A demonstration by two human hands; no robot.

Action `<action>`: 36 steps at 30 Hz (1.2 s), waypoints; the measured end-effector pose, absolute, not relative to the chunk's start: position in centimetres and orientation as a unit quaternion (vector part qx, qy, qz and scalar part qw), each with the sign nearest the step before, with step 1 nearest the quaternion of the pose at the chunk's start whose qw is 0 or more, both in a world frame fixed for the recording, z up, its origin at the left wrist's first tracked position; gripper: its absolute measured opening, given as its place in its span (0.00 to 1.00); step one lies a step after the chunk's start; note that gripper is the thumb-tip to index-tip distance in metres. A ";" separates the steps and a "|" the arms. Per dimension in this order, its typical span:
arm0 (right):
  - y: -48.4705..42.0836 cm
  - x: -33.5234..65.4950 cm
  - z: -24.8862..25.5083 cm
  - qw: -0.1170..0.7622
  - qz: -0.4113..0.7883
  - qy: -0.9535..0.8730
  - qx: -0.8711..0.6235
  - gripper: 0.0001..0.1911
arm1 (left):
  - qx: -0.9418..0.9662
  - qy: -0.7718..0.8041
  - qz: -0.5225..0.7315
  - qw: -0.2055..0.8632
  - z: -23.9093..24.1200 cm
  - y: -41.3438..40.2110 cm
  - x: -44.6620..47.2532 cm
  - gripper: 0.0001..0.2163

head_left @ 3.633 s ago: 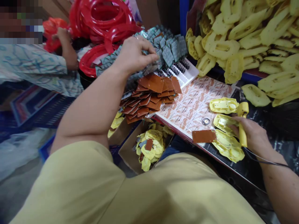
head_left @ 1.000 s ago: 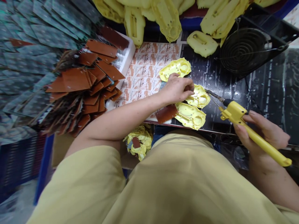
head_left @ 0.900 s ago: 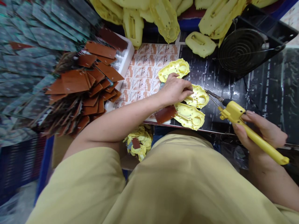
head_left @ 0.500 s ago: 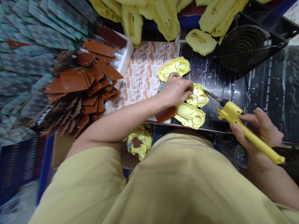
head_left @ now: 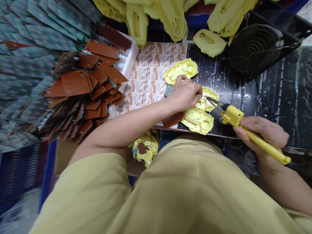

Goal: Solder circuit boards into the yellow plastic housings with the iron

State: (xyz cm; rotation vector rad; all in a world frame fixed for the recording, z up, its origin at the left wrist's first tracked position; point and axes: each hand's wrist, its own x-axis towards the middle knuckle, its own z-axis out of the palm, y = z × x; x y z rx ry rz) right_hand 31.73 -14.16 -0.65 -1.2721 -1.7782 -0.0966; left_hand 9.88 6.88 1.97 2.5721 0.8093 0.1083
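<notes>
My right hand [head_left: 264, 133] is closed around the yellow handle of a soldering iron [head_left: 232, 116], whose dark tip points left. That tip lies over a yellow plastic shell [head_left: 209, 99], close to the fingers of my left hand [head_left: 186, 92]. My left fingers are pinched together at the shell's left part; what they hold is too small to make out. A second yellow shell [head_left: 198, 120] lies just nearer to me, and a third yellow shell [head_left: 181, 71] lies beyond my left hand. Beneath my left wrist sticks out a brown circuit board [head_left: 173, 120].
Brown boards [head_left: 75, 83] are heaped at the left, partly over a white foam tray [head_left: 131, 60]. Behind them rise stacks of grey-green boards [head_left: 29, 65]. More yellow shells [head_left: 170, 19] hang over the far edge. A black fan [head_left: 255, 48] stands at the back right.
My right hand has moved the soldering iron left, bringing its tip close to my left fingers over the middle shell. My left hand has stayed nearly still.
</notes>
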 end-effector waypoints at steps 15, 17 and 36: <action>-13.8 32.9 1.0 0.448 -0.049 -0.755 -0.476 0.13 | 0.933 0.293 0.052 0.200 1.3 7.2 10.3 0.11; -13.8 32.6 0.9 0.459 -0.048 -0.752 -0.470 0.14 | 0.934 0.295 0.046 0.199 1.3 7.0 10.4 0.11; -9.5 31.0 -2.8 0.309 -0.162 -0.751 -0.561 0.07 | 0.945 0.311 -0.067 0.077 3.8 12.2 12.0 0.20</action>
